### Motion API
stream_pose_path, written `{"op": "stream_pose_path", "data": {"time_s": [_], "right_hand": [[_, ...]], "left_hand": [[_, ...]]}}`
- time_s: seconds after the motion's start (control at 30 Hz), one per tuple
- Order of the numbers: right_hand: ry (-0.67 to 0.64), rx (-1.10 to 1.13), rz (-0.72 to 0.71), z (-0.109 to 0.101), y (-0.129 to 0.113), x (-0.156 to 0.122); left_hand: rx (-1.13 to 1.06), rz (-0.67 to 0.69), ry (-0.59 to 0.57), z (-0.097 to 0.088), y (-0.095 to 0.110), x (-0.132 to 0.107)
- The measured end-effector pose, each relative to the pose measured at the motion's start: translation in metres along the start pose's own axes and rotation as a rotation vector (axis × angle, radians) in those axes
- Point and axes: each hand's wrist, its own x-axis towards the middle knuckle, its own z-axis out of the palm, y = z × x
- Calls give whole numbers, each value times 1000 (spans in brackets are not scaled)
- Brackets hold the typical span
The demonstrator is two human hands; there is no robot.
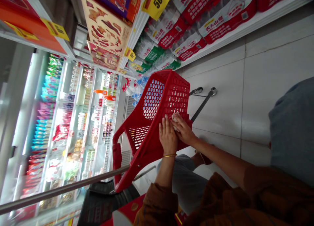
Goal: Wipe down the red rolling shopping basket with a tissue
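While the left hand [168, 134] lies open and flat on the side panel of the red shopping cart [153, 150], the right hand [183, 129] rests just beside it, fingers stretched over a small pale scrap [175, 117]; whether it grips that, I cannot tell. The cart stands on the tiled floor [220, 91], near the front edge of a shelf [260, 20] of bottle packs [228, 14].
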Motion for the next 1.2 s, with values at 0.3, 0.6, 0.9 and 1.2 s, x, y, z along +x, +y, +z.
{"op": "stream_pose_path", "data": {"time_s": [0.3,0.6,0.9,1.2], "right_hand": [[32,21,-13,9,35,-28],[44,-7,67,5,59,-57],[104,3,178,8,53,-59],[65,43,108,8,26,-19]], "left_hand": [[78,96,-144,18,-4,-5],[54,101,-173,19,-5,-5],[42,108,-144,26,-4,-8],[12,65,-77,36,6,-12]]}}
